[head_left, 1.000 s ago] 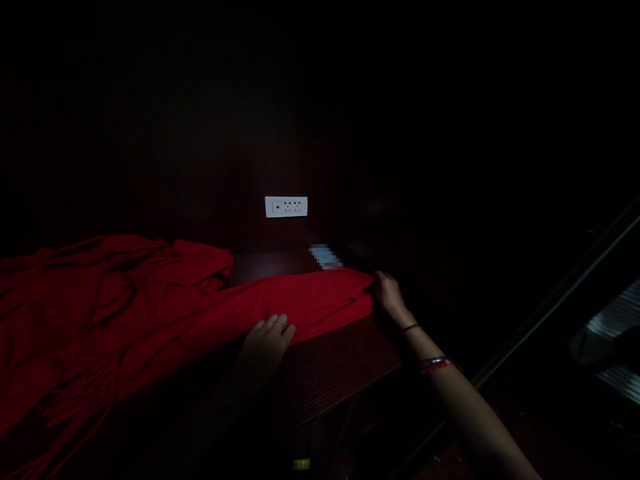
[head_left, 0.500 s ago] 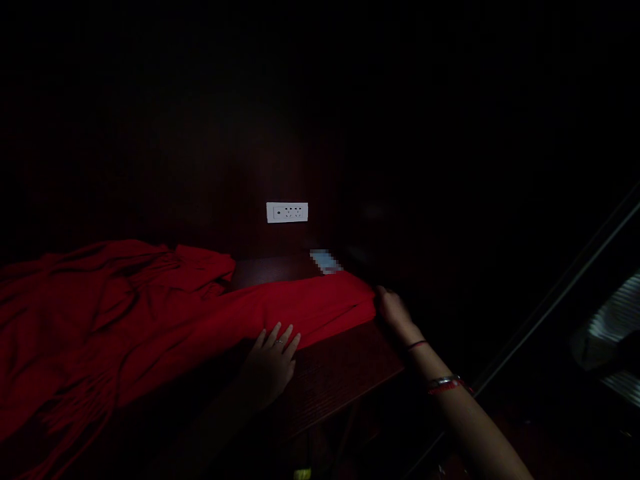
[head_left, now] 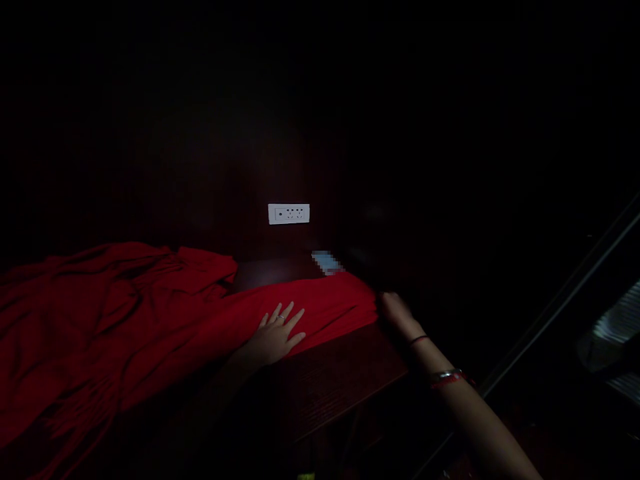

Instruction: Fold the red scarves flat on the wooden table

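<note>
A red fringed shawl (head_left: 320, 303) lies across a dark wooden tabletop (head_left: 345, 373), folded into a long strip on the right and bunched in creases on the left. My left hand (head_left: 277, 337) rests flat on the strip's near part, fingers spread, a ring on one of them. At the strip's right end is my right hand (head_left: 396, 312), its fingers curled in and closed on the shawl's edge; the fingertips are in shadow. Loose fringe (head_left: 87, 407) hangs at the lower left.
A white socket panel (head_left: 289, 214) is set in the dark wall behind the table. Beyond the strip lies a pale blue blurred rectangle (head_left: 327, 263). A slanting metal-edged frame (head_left: 545, 320) stands at the right, and something yellow (head_left: 306, 477) shows below the table.
My left hand has moved forward and up onto the shawl, its fingers spread wider. My right hand stays at the shawl's right end, nearly unmoved.
</note>
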### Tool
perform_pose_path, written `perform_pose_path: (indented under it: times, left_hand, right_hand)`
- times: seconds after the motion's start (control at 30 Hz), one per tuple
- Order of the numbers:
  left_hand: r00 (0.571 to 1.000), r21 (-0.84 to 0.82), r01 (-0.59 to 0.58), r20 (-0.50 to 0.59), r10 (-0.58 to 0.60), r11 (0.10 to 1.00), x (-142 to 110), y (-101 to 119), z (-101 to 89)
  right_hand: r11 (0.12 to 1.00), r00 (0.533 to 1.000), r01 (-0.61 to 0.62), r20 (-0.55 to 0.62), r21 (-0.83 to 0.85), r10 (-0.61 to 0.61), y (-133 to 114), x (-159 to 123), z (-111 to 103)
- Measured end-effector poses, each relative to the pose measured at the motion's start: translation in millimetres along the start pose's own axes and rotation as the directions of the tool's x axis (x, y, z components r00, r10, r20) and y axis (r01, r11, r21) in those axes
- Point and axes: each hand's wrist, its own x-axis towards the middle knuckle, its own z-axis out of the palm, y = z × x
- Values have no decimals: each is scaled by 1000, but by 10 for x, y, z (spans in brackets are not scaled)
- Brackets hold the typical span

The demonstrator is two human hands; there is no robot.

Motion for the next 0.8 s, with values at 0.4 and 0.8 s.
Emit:
perform_pose_path:
  times: [0.4,0.8]
  left_hand:
    - [994,244,98,-74,-82,965,-568,-533,-206]
    - [950,224,-261,-115,292,939,-421,24,-63]
  right_hand:
    - [861,869,494,-30,120,-494,-579,-95,-364]
    - [749,725,660,-207,-62,-657,-307,-502,-2]
